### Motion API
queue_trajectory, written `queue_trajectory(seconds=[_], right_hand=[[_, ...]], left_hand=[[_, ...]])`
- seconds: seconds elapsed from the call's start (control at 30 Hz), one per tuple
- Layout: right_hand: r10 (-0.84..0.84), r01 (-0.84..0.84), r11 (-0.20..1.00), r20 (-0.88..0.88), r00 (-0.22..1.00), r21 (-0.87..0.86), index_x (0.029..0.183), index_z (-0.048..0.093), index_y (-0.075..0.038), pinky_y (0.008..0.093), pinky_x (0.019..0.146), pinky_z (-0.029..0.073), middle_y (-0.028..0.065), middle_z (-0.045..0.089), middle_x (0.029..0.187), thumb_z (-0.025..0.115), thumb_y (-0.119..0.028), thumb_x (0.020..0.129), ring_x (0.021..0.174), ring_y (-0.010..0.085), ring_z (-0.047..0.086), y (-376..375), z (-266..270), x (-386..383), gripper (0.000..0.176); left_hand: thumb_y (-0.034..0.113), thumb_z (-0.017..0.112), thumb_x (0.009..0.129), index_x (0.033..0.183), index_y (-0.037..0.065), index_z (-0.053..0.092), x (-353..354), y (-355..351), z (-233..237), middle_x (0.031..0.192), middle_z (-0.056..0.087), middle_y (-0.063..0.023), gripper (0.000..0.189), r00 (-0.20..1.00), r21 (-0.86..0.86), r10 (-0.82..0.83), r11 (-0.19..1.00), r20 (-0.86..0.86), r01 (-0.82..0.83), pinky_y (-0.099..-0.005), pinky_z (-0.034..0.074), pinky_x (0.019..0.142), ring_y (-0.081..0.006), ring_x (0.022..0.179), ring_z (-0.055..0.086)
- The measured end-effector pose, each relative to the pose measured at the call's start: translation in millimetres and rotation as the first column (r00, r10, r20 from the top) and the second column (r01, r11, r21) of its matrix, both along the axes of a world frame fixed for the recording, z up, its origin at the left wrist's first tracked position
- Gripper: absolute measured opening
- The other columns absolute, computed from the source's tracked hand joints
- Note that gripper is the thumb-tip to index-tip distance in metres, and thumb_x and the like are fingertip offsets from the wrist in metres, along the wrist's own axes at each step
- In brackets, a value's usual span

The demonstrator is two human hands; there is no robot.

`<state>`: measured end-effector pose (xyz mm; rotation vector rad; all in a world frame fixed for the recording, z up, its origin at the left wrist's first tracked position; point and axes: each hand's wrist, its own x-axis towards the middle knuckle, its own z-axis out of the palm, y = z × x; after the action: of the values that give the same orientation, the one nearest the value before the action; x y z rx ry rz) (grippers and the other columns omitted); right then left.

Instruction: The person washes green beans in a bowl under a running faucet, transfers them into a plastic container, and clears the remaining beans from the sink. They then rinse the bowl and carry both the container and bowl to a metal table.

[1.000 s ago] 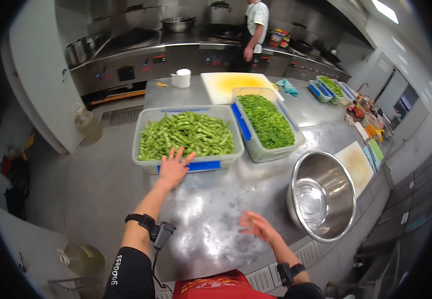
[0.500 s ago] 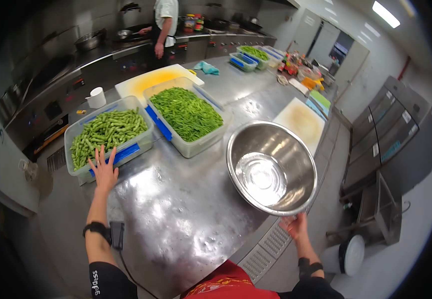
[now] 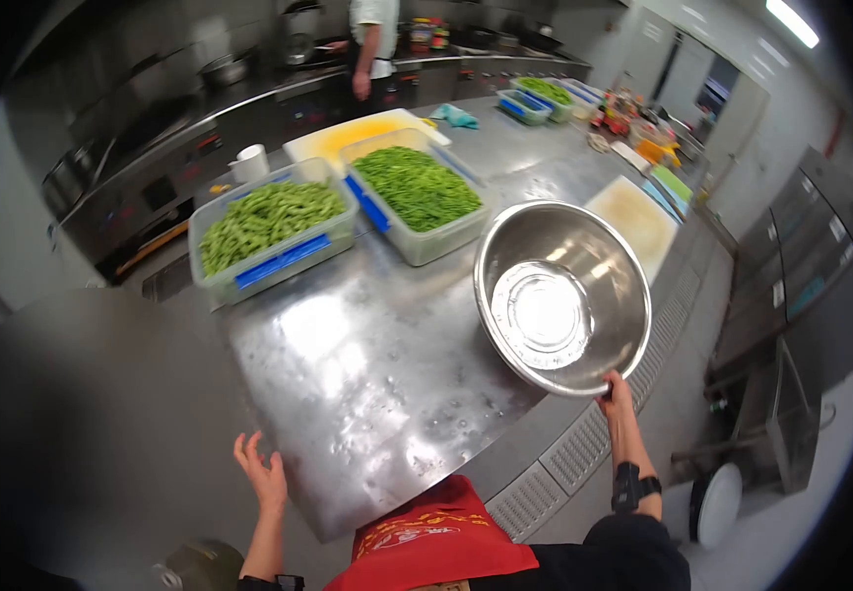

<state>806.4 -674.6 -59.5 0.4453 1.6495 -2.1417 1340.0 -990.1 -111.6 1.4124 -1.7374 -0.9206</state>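
My right hand [image 3: 620, 396] grips the near rim of a large stainless steel bowl [image 3: 633, 261], thumb over the edge. The bowl is empty and tilted toward me at the right side of the steel table [image 3: 348, 424]. By the table's left edge, my left hand [image 3: 266, 480] is in the air with its fingers apart, holding nothing. Beyond it stands a clear plastic bin [image 3: 212, 286] of green pods [image 3: 269, 225]. A second clear bin [image 3: 431, 246] beside it holds cut green vegetables [image 3: 417, 189].
A yellow-stained cutting board [image 3: 323, 143] and a white jug [image 3: 250, 163] lie behind the bins. Another board [image 3: 633, 222] sits right of the bowl. Across the table a person [image 3: 375, 49] stands at the stoves. A blurred patch covers the left.
My left hand has left the pod bin and drawn back toward me. My right hand has closed on the bowl's rim. The whole view has shifted.
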Motion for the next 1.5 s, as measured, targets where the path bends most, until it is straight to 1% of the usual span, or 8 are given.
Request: queue_trajectory(seconds=[0.4,0.63,0.9,1.07,1.13,1.17,1.27,1.5], right_hand=[[0.611,-0.615,0.789,-0.129,0.781,0.009,0.099,0.048,0.005,0.0351,0.065,0.051,0.0108,0.055,0.081,0.049,0.004,0.063,0.071,0.0225,0.058,-81,29,112,0.036],[0.918,-0.886,0.393,-0.039,0.396,0.246,0.105,0.045,-0.002,0.0259,0.042,0.050,0.0095,0.057,0.080,0.053,-0.005,0.069,0.061,0.0175,0.059,-191,34,157,0.037],[0.964,-0.964,0.263,-0.034,0.264,-0.028,0.126,0.030,-0.014,0.0532,0.077,0.049,0.0188,0.046,0.118,0.052,-0.031,0.086,0.104,0.0328,0.051,-193,36,204,0.049],[0.994,-0.867,0.077,-0.032,0.107,-0.491,0.118,0.046,-0.012,0.0561,0.085,0.042,0.0125,0.044,0.126,0.054,-0.027,0.086,0.110,0.0312,0.048,-71,-38,162,0.036],[0.982,-0.985,-0.033,0.177,-0.064,-0.172,0.115,0.049,-0.012,0.0557,0.088,0.040,0.0109,0.041,0.129,0.055,-0.036,0.084,0.116,0.0300,0.042,-5,-94,146,0.040],[0.938,-0.990,-0.138,0.317,-0.142,-0.034,0.114,0.050,-0.012,0.0555,0.089,0.039,0.0101,0.039,0.131,0.055,-0.040,0.083,0.119,0.0295,0.039,26,-116,146,0.042],[0.846,-0.904,0.327,0.511,0.151,-0.275,0.126,0.040,-0.015,0.0607,0.090,0.033,0.0077,0.029,0.138,0.053,-0.053,0.080,0.128,0.0318,0.025,112,-152,140,0.061],[0.766,-0.918,0.398,0.552,0.330,-0.003,0.140,0.002,-0.026,0.0683,0.092,0.021,0.0042,-0.003,0.146,0.049,-0.073,0.067,0.132,0.0376,0.004,267,-116,121,0.098]], left_hand=[[0.015,0.051,0.087,0.135,0.013,0.031,-7,55,42,0.123,0.047,-0.0079,0.051,0.685,0.182,-0.493,0.725,-0.536,0.664,-0.0316,0.038,0.092,-0.0164,0.110,0.045],[0.015,0.046,0.088,0.133,0.006,0.033,34,63,63,0.127,0.042,-0.0057,0.047,0.647,0.157,-0.283,0.830,-0.708,0.535,-0.0264,0.028,0.099,-0.0130,0.117,0.038],[0.023,0.052,0.085,0.132,0.015,0.033,80,57,66,0.126,0.044,-0.0082,0.051,0.763,0.325,0.076,0.928,-0.642,0.181,-0.0317,0.035,0.091,-0.0148,0.111,0.043],[0.010,0.053,0.082,0.069,0.008,0.048,129,132,-41,0.061,0.048,0.0007,0.014,0.847,0.372,0.294,0.920,-0.443,-0.125,-0.0210,0.035,0.049,-0.0073,0.055,0.044],[0.020,0.054,0.083,0.071,0.007,0.053,177,185,-148,0.062,0.052,-0.0026,0.017,0.859,0.461,0.183,0.885,-0.479,0.069,-0.0256,0.043,0.048,-0.0107,0.056,0.050],[0.050,0.048,0.084,0.137,0.021,0.023,202,209,-150,0.134,0.036,-0.0117,0.066,0.971,0.915,0.120,0.375,-0.208,0.150,-0.0577,0.033,0.089,-0.0285,0.117,0.038],[0.046,0.049,0.083,0.129,0.019,0.028,111,243,-141,0.125,0.039,-0.0107,0.058,0.947,0.960,-0.318,0.245,-0.051,0.134,-0.0540,0.035,0.084,-0.0263,0.110,0.040],[0.038,0.050,0.083,0.111,0.014,0.039,-124,294,-114,0.103,0.044,-0.0082,0.038,0.652,0.900,-0.757,0.249,-0.051,0.359,-0.0454,0.039,0.072,-0.0214,0.091,0.045]])
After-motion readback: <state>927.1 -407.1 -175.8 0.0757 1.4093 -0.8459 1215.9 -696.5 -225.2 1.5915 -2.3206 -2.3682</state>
